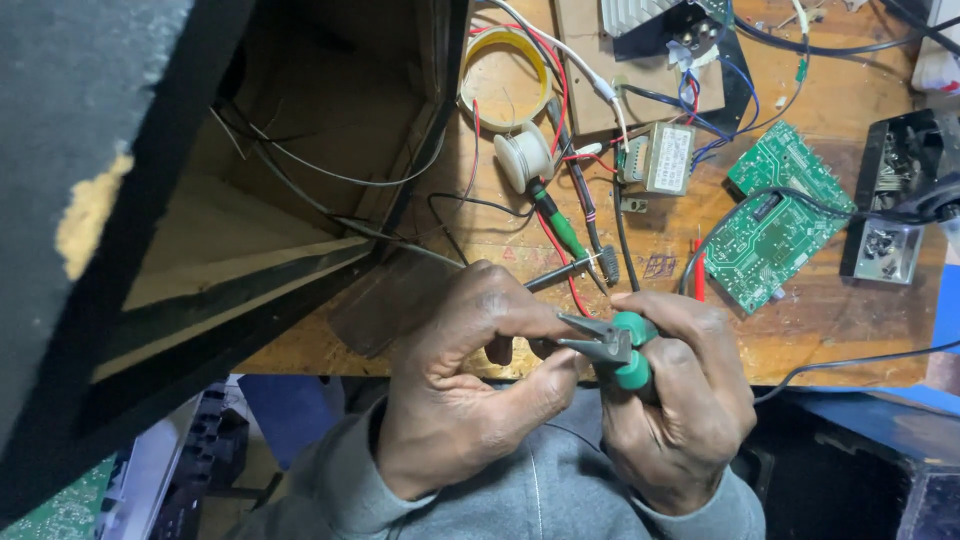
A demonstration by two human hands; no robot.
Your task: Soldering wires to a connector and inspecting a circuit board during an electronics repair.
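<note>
My right hand (680, 400) grips green-handled pliers (612, 348), jaws pointing left toward my left hand (470, 370). My left hand's fingers are curled and pinch something small at the plier tips; a thin dark wire (440, 250) runs from that hand up into the open wooden speaker box (260, 200). Both hands hover at the front edge of the wooden workbench (820, 330). What sits between the jaws is hidden by my fingers.
A green-handled soldering iron (560, 230) lies just beyond my hands, by a solder spool (523, 155) and yellow tape ring (505, 65). A transformer (660, 158), a green circuit board (775, 215), a black metal part (895, 200) and several loose wires fill the right side.
</note>
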